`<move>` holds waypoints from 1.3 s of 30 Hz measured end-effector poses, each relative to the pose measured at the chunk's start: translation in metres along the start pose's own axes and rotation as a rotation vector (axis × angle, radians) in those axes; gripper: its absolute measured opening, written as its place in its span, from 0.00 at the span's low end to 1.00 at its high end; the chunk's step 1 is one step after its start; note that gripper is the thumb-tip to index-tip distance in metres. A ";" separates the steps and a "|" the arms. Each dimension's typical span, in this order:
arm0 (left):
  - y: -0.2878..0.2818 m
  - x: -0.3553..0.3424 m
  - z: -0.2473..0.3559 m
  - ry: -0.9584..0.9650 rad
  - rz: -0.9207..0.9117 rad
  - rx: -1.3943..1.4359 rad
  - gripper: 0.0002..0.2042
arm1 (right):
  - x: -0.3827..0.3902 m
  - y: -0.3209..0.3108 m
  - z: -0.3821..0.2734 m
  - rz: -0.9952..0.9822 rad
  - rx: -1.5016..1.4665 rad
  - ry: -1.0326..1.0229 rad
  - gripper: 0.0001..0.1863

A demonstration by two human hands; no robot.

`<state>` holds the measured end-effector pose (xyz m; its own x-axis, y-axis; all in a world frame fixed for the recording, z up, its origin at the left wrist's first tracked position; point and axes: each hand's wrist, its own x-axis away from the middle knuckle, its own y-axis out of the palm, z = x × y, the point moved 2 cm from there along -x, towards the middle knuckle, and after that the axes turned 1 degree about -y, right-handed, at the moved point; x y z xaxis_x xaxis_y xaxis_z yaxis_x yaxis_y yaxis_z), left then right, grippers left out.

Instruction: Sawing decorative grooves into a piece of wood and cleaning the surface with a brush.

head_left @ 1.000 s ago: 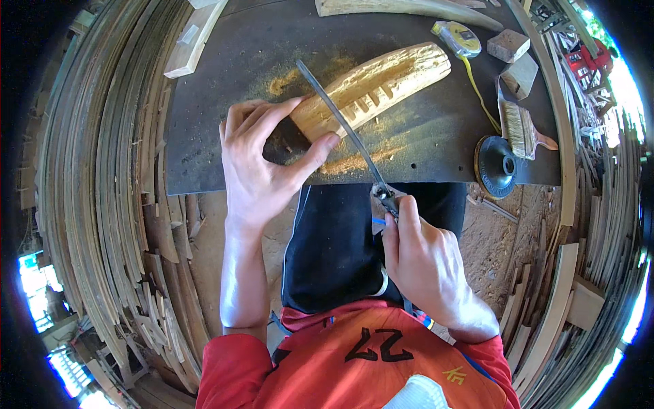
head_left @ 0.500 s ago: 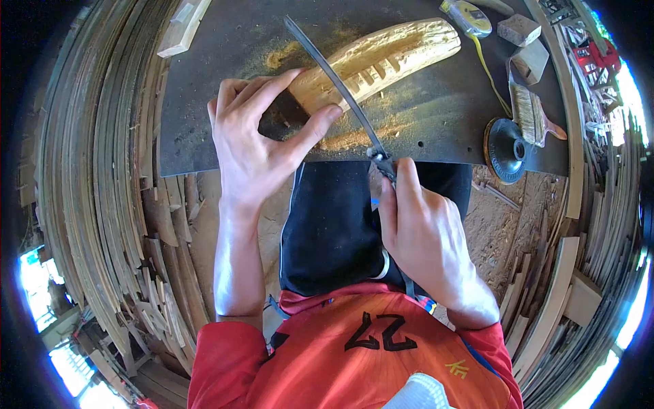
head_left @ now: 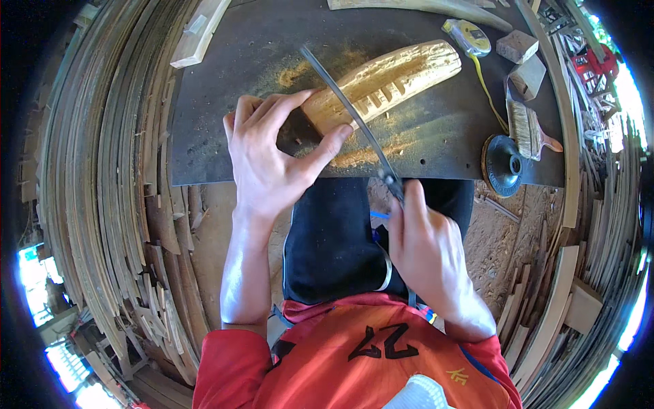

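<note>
Shaping wood [head_left: 409, 71], apparently, your right hand [head_left: 429, 255] gripped the tool [head_left: 351, 108]; ahead-left, your left hand [head_left: 272, 160] clasped the wood; steadiness likely mattered next.

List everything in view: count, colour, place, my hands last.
tabletop: one, dark grey, upper centre
carved wood: one, yellow-tan, on tabletop
metal tool: one, dark grey, across carved wood
sawdust: several patches, yellow, around carved wood
tape measure: one, yellow and grey, upper right
wood blocks: two, brown, beside tape measure
brush: one, pale bristles, right side
disc: one, black, near right corner
plank: one, pale, upper left
curved timber: one, tan, top edge
unclear object: one, red, upper right
stacked boards: many, brown-grey, both sides
trousers: one pair, black, centre
shirt: one, red-orange, bottom
left hand: one, bare, gripping carved wood
right hand: one, bare, holding metal tool
</note>
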<state>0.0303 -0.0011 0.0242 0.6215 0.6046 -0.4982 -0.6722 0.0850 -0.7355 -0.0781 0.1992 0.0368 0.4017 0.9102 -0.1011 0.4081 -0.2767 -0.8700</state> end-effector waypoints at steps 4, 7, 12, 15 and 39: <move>0.010 -0.001 -0.010 0.088 0.088 0.029 0.24 | -0.012 0.005 -0.002 0.026 0.022 -0.007 0.10; 0.008 0.002 -0.009 0.055 0.092 0.073 0.23 | -0.031 0.007 -0.009 0.018 0.098 -0.042 0.10; 0.001 0.001 -0.003 -0.007 -0.008 -0.023 0.25 | 0.008 0.001 0.003 0.009 0.023 -0.001 0.09; 0.009 0.003 -0.008 0.067 0.066 -0.011 0.26 | -0.005 -0.002 -0.006 0.017 0.021 0.035 0.09; 0.009 0.003 -0.007 0.129 0.069 -0.057 0.25 | -0.014 -0.009 -0.005 -0.029 0.102 0.039 0.11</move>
<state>0.0284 -0.0041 0.0127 0.6240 0.5002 -0.6004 -0.6932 -0.0004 -0.7208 -0.0830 0.1872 0.0482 0.4233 0.9041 -0.0577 0.3350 -0.2154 -0.9172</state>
